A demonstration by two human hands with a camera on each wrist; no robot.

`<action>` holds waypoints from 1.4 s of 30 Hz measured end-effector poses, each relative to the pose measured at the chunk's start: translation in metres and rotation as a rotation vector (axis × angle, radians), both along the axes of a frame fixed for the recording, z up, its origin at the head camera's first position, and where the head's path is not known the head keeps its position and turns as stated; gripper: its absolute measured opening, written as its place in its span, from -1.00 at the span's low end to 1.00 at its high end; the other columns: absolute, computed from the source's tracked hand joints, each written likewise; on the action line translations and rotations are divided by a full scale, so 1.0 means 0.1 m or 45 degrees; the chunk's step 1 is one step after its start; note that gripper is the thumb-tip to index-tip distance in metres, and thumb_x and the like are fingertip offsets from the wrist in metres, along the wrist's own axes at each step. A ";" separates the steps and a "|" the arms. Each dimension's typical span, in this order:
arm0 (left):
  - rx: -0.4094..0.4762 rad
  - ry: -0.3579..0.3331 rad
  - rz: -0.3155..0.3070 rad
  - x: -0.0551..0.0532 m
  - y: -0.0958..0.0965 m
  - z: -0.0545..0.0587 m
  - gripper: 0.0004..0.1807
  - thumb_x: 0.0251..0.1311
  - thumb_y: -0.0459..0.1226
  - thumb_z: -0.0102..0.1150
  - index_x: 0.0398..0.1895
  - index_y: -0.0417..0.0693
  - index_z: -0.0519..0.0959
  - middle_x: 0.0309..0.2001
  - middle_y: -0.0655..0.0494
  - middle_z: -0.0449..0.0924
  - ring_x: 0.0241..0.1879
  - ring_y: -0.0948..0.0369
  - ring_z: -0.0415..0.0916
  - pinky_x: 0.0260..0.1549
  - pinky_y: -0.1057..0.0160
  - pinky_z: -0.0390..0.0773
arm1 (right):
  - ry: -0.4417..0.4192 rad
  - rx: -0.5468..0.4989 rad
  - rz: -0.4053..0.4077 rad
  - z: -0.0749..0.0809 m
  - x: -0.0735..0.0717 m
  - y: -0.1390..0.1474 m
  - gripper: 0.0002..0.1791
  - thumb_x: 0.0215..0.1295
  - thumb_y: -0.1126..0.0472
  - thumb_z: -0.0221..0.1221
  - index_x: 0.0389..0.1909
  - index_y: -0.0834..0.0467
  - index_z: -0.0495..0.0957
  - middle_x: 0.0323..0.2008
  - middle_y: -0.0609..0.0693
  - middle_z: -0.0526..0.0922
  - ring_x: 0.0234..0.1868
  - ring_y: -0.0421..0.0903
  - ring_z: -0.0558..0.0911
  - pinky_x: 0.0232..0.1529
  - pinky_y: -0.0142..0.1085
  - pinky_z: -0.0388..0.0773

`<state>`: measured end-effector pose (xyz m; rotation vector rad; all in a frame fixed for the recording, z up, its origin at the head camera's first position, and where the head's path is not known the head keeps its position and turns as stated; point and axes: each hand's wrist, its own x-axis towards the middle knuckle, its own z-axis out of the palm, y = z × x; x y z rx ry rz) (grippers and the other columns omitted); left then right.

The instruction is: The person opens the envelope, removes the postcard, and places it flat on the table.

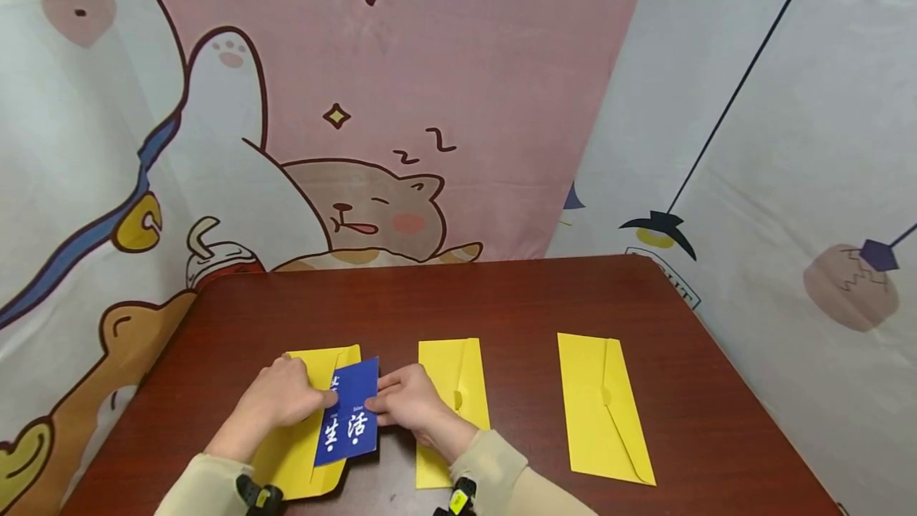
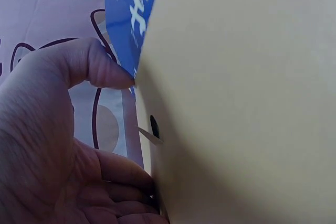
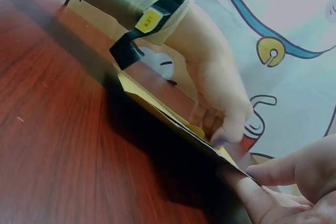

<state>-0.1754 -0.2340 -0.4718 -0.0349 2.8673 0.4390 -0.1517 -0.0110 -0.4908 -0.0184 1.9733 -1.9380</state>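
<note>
A blue card (image 1: pixel 351 444) with white characters lies partly over a yellow envelope (image 1: pixel 286 460) at the left of the table. My right hand (image 1: pixel 415 400) pinches the card's right edge between thumb and fingers. At the envelope's upper left, my left hand (image 1: pixel 281 394) grips it, the thumb reaching across to the card's edge. The left wrist view shows the envelope's broad face (image 2: pixel 241 77), the blue card (image 2: pixel 128 19) behind its edge and the left thumb (image 2: pixel 105 69) there. In the right wrist view the envelope (image 3: pixel 142 95) appears nearly edge-on, tilted above the tabletop.
Two more yellow envelopes lie on the dark red wooden table (image 1: pixel 523 293): a middle one (image 1: pixel 437 361), partly covered by my right hand and forearm, and one farther right (image 1: pixel 591 428). A cartoon-printed cloth (image 1: pixel 501 102) hangs behind the table.
</note>
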 end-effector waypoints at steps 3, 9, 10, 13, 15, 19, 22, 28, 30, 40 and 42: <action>-0.006 0.002 -0.001 -0.01 0.00 -0.01 -0.24 -0.03 0.16 0.49 -0.17 -0.39 0.55 -0.22 -0.17 0.45 -0.33 -0.04 0.48 -0.35 0.03 0.54 | 0.007 -0.003 -0.011 0.02 -0.02 0.07 -0.74 0.22 0.51 0.42 -0.08 0.46 0.68 -0.36 0.13 0.79 -0.37 -0.03 0.80 -0.36 -0.22 0.75; -0.018 0.027 -0.010 -0.01 0.00 0.00 -0.26 -0.05 0.16 0.49 -0.21 -0.40 0.56 -0.18 -0.22 0.46 -0.32 -0.07 0.49 -0.31 -0.03 0.58 | 0.024 0.007 -0.049 0.03 -0.07 0.18 -0.70 0.21 0.49 0.43 -0.04 0.45 0.67 -0.34 0.12 0.79 -0.37 -0.03 0.80 -0.35 -0.22 0.75; -0.017 0.028 -0.012 -0.01 0.00 0.00 -0.25 -0.05 0.16 0.49 -0.22 -0.40 0.55 -0.18 -0.22 0.46 -0.32 -0.07 0.49 -0.31 -0.03 0.58 | 0.023 0.003 -0.054 0.03 -0.08 0.19 -0.70 0.21 0.50 0.43 -0.04 0.46 0.67 -0.34 0.12 0.79 -0.37 -0.03 0.80 -0.35 -0.22 0.75; -0.017 0.025 -0.017 -0.01 0.01 0.00 -0.24 -0.05 0.17 0.49 -0.21 -0.41 0.55 -0.17 -0.23 0.46 -0.32 -0.07 0.48 -0.32 -0.03 0.57 | 0.021 0.001 -0.062 0.04 -0.09 0.24 -0.69 0.21 0.50 0.43 -0.03 0.47 0.66 -0.32 0.13 0.79 -0.37 -0.04 0.80 -0.35 -0.22 0.75; -0.015 0.018 -0.013 0.00 0.01 0.00 -0.24 -0.05 0.17 0.49 -0.22 -0.40 0.54 -0.16 -0.24 0.45 -0.33 -0.07 0.48 -0.34 0.00 0.55 | 0.018 0.001 -0.062 0.04 -0.10 0.27 -0.66 0.21 0.50 0.42 0.00 0.48 0.65 -0.31 0.13 0.79 -0.36 -0.04 0.80 -0.35 -0.23 0.75; -0.014 0.013 -0.008 0.00 0.01 0.00 -0.28 -0.06 0.17 0.48 -0.26 -0.36 0.53 -0.15 -0.25 0.45 -0.34 -0.06 0.47 -0.36 0.02 0.53 | 0.007 -0.014 -0.070 0.04 -0.12 0.32 -0.63 0.22 0.50 0.42 0.04 0.50 0.62 -0.31 0.15 0.79 -0.36 -0.04 0.79 -0.33 -0.22 0.75; -0.019 0.022 -0.009 0.00 0.00 0.00 -0.26 -0.07 0.18 0.48 -0.27 -0.36 0.53 -0.13 -0.26 0.47 -0.33 -0.07 0.48 -0.34 -0.01 0.55 | 0.013 -0.026 -0.075 0.04 -0.14 0.36 -0.61 0.21 0.50 0.42 0.05 0.51 0.61 -0.31 0.17 0.79 -0.36 -0.05 0.78 -0.32 -0.22 0.76; -0.023 0.018 -0.020 0.00 -0.01 0.01 -0.28 -0.07 0.19 0.47 -0.31 -0.33 0.52 -0.13 -0.26 0.47 -0.34 -0.06 0.46 -0.36 0.01 0.51 | 0.023 -0.016 -0.100 0.02 -0.18 0.43 -0.59 0.20 0.50 0.43 0.06 0.51 0.60 -0.29 0.16 0.77 -0.36 -0.07 0.76 -0.34 -0.24 0.75; -0.023 0.012 -0.020 0.01 -0.01 0.01 -0.30 -0.07 0.18 0.47 -0.31 -0.32 0.52 -0.13 -0.26 0.47 -0.34 -0.06 0.46 -0.37 0.03 0.49 | 0.017 -0.009 -0.110 0.02 -0.19 0.45 -0.60 0.20 0.49 0.43 0.05 0.49 0.60 -0.29 0.15 0.76 -0.37 -0.07 0.76 -0.34 -0.24 0.75; -0.019 0.009 -0.019 0.00 -0.03 0.00 -0.27 -0.07 0.19 0.47 -0.30 -0.35 0.51 -0.11 -0.27 0.48 -0.33 -0.07 0.45 -0.36 0.02 0.51 | 0.018 -0.066 -0.108 0.02 -0.22 0.56 -0.60 0.20 0.51 0.41 0.05 0.53 0.58 -0.24 0.20 0.76 -0.30 0.01 0.78 -0.30 -0.17 0.76; -0.018 0.018 -0.024 -0.01 -0.03 -0.01 -0.28 -0.07 0.19 0.47 -0.31 -0.33 0.51 -0.12 -0.27 0.48 -0.34 -0.07 0.45 -0.37 0.03 0.50 | 0.019 -0.076 -0.106 0.02 -0.23 0.59 -0.61 0.21 0.52 0.40 0.05 0.54 0.57 -0.23 0.21 0.76 -0.29 0.02 0.79 -0.29 -0.16 0.76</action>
